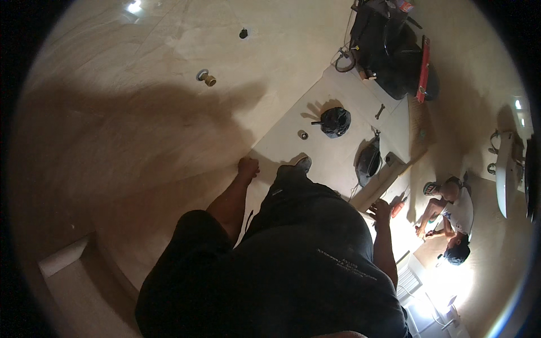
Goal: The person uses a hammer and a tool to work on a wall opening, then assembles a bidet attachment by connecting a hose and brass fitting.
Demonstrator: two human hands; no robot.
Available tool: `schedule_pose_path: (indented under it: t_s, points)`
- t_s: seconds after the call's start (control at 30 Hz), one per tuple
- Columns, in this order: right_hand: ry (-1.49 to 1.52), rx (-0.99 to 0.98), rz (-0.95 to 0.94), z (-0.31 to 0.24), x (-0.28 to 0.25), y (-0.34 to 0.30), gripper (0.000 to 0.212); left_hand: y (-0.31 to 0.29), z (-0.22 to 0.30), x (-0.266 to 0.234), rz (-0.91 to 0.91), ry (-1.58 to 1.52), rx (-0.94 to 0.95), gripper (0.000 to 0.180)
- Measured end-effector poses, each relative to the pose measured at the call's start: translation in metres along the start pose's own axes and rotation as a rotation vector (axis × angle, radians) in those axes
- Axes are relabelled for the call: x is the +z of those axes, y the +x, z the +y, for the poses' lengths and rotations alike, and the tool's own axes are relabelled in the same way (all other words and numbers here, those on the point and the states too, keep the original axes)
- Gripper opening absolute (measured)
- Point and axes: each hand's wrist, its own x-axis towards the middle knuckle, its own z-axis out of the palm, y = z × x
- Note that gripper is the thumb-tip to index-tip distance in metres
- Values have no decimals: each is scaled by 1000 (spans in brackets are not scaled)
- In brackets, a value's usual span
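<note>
My left hand [248,168] is by the foot of the tan wall, its fingers curled in. Whatever it may hold cannot be made out. On the right side, my right hand [381,210] hangs with fingers loosely apart and nothing visible in it, near a red-handled tool [399,207] and a long pale board or box [378,186]. Beyond my shoe [303,163] lie a small round metal fitting [304,135] and a crumpled black cap or bag [335,122]. A black pouch [369,160] and a wrench [380,111] rest farther right on the floor.
A brass fitting [208,79] sticks out of the wall beside a dark hole [243,33]. At the far corner stand a black tool bag [389,50] and a red spirit level [424,69]. A person [459,214] crouches right, near a bright lamp and a white basin [502,177].
</note>
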Motion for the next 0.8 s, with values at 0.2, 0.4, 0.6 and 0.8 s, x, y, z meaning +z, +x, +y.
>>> schedule_pose_path:
  t_s: [0.2, 0.4, 0.6, 0.8]
  points:
    - [-105, 167, 63, 61, -4, -26, 20, 20, 57, 7, -31, -35, 73, 21]
    - [-1297, -286, -143, 102, -14, -27, 19, 44, 92, 12, -115, 42, 121, 18]
    - [26, 219, 208, 74, -9, -63, 31, 35, 112, 49, -225, 33, 21, 18]
    - [20, 93, 314, 66, -20, -64, 30, 9, 108, 65, -352, 171, -23, 32]
